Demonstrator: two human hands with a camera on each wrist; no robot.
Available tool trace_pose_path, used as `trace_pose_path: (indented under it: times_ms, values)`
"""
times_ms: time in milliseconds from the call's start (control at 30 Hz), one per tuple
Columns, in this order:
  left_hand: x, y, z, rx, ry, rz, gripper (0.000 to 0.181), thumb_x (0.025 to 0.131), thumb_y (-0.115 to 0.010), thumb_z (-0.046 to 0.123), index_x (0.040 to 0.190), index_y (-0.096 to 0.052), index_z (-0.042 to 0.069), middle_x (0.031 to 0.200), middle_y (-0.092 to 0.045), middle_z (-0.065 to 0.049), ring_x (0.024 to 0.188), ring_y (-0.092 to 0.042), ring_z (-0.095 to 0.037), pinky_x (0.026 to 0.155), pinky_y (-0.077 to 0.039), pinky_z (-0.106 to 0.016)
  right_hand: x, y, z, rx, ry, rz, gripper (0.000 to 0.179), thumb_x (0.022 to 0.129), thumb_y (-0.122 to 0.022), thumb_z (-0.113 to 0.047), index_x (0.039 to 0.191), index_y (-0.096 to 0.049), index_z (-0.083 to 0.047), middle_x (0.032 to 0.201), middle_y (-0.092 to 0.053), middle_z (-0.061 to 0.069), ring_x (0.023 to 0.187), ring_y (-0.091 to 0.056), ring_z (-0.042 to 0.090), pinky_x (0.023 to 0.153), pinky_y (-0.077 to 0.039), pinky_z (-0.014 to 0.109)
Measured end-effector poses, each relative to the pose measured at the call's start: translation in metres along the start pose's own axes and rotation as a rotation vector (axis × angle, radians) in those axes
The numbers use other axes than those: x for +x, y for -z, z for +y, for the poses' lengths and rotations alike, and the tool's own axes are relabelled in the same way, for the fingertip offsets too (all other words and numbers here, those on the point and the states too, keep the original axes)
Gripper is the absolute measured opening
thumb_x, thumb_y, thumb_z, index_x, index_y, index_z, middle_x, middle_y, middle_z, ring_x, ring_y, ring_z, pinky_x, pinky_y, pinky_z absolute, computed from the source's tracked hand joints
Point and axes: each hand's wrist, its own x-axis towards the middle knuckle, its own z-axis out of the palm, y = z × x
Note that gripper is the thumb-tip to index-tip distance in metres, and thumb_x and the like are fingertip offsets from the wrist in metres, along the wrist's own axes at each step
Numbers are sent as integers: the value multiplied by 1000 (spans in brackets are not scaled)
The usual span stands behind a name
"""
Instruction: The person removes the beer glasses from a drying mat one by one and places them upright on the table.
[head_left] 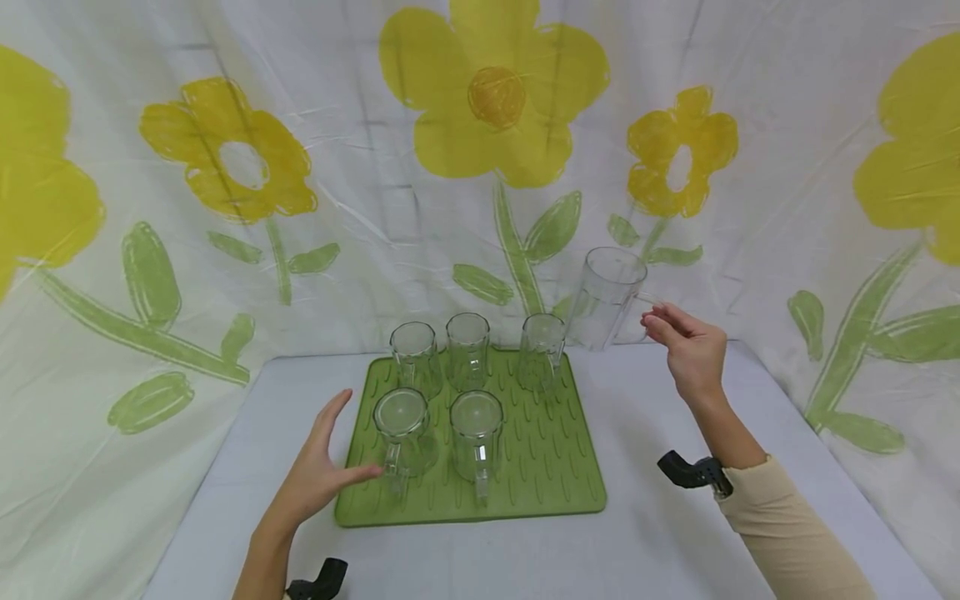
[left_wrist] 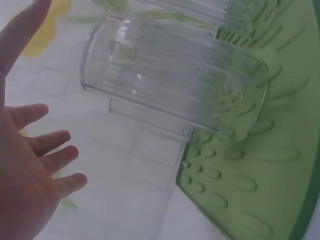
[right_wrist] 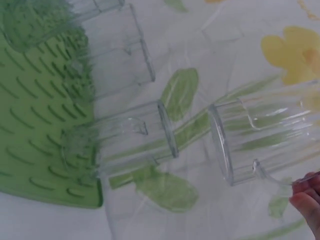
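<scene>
My right hand (head_left: 693, 346) pinches the handle of a clear glass mug (head_left: 606, 296), raised past the back right corner of the green drying mat (head_left: 555, 467). In the right wrist view the lifted mug (right_wrist: 270, 132) is beside the back right mug (right_wrist: 135, 135) on the mat. My left hand (head_left: 318, 471) is spread at the mat's left side, thumb and fingers apart, with nothing in its grasp. Nearest to it is the front left mug (head_left: 405, 429), whose handle its thumb tip overlaps in the head view. In the left wrist view the fingers (left_wrist: 55, 145) are extended, apart from a mug (left_wrist: 170, 75).
Beside the front left mug is another front mug (head_left: 477, 433). Along the mat's back edge are the back left mug (head_left: 416, 358), a middle one (head_left: 468, 350) and the back right one (head_left: 542, 354). Behind the white table (head_left: 637, 533) hangs a flowered curtain (head_left: 360, 225).
</scene>
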Motion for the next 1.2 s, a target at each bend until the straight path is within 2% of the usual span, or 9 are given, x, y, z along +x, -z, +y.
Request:
trace_pose_path:
  times_ms: [333, 567, 733, 1067, 1200]
  values:
    - [-4, 0, -20, 54, 85, -65, 114, 70, -87, 26, 156, -14, 10, 161, -14, -24, 145, -15, -52, 106, -21, -77, 5, 7, 18, -46, 46, 48, 37, 85, -70, 5, 113, -58, 25, 80, -74, -12, 70, -71, -1, 66, -57, 13]
    - [-8, -5, -32, 79, 140, -122, 112, 72, -86, 30, 155, -15, 6, 159, -14, -28, 143, -15, -55, 106, -23, -77, 7, 11, 33, -70, 25, 93, 38, 83, -72, 3, 113, -59, 24, 78, -73, -12, 69, -69, -3, 66, -57, 12]
    - [-12, -5, -36, 105, 177, -160, 113, 72, -85, 34, 155, -14, 4, 158, -13, -31, 142, -15, -56, 106, -23, -76, 7, 11, 41, -114, 4, 121, 35, 84, -72, 3, 111, -62, 22, 75, -71, -18, 67, -67, -5, 67, -56, 10]
    - [-18, -7, -43, 123, 176, -196, 114, 71, -86, 35, 153, -17, -1, 156, -18, -33, 142, -18, -55, 109, -24, -73, 9, 14, 65, -123, -42, 173, 34, 83, -72, 3, 111, -63, 20, 72, -69, -20, 66, -66, -7, 66, -55, 8]
    - [-20, -8, -45, 104, 215, -232, 113, 72, -85, 35, 154, -15, 0, 157, -16, -32, 143, -15, -54, 112, -21, -71, 9, 14, 75, -119, -30, 187, 30, 83, -72, 4, 107, -65, 19, 71, -69, -20, 66, -66, -7, 66, -55, 9]
